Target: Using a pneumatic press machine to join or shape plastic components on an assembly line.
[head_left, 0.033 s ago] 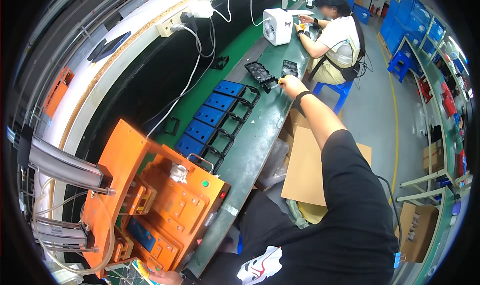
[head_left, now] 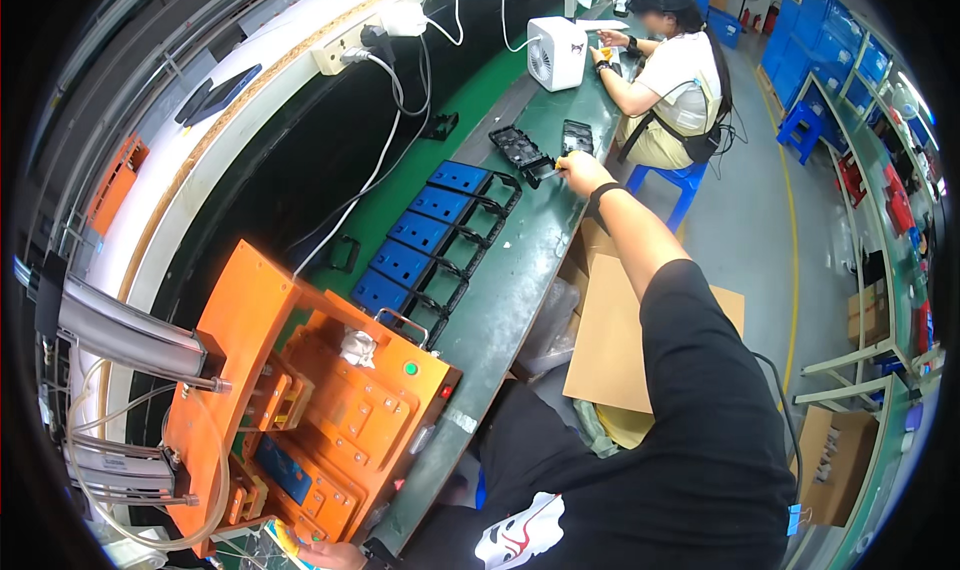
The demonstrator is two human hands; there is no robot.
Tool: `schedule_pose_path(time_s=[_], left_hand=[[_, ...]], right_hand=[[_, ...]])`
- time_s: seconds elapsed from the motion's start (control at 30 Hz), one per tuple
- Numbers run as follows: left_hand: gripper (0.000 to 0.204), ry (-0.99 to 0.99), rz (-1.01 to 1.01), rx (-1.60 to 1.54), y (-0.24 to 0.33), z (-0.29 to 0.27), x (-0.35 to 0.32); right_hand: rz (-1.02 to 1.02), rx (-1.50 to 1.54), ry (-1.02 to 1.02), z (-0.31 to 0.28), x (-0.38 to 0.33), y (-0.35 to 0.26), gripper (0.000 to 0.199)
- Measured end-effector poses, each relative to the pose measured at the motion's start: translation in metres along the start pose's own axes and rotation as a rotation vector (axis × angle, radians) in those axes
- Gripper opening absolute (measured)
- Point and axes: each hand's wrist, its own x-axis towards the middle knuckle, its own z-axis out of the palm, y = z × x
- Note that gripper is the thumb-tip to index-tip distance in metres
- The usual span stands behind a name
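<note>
At the bench's far part, my right hand (head_left: 583, 173) reaches out with fingers closed on the near end of a black plastic housing (head_left: 522, 150). Something yellow covers a fingertip there. A second black plastic housing (head_left: 577, 138) lies just beyond that hand. My left hand (head_left: 328, 554) is low at the left, partly cut off by the picture's edge, its yellow-covered finger stretched out beside the orange press fixture (head_left: 375, 395). I see nothing held in it. Between the hands stands a row of blue panels (head_left: 418, 232) with black plastic frames (head_left: 475, 255) along its right side.
A small white fan (head_left: 556, 54) stands farther up the green bench (head_left: 520, 260). Past it a seated co-worker (head_left: 675, 80) works on a blue stool (head_left: 675, 185). Cables (head_left: 395, 120) hang from a power strip over the bench. Cardboard (head_left: 615, 340) lies beside my right arm.
</note>
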Motion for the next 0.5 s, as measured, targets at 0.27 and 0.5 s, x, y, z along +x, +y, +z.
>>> schedule_pose_path(time_s=[0.27,0.5], left_hand=[[0.052,-0.115,-0.164,0.073,-0.059,-0.011,-0.044],[0.066,-0.077,-0.539,-0.203,-0.085,-0.009,-0.084]], right_hand=[[0.046,-0.079,0.024,0.008,0.029,-0.026,0.025],[-0.068,0.164,0.184,-0.046,0.035,-0.042,0.028]])
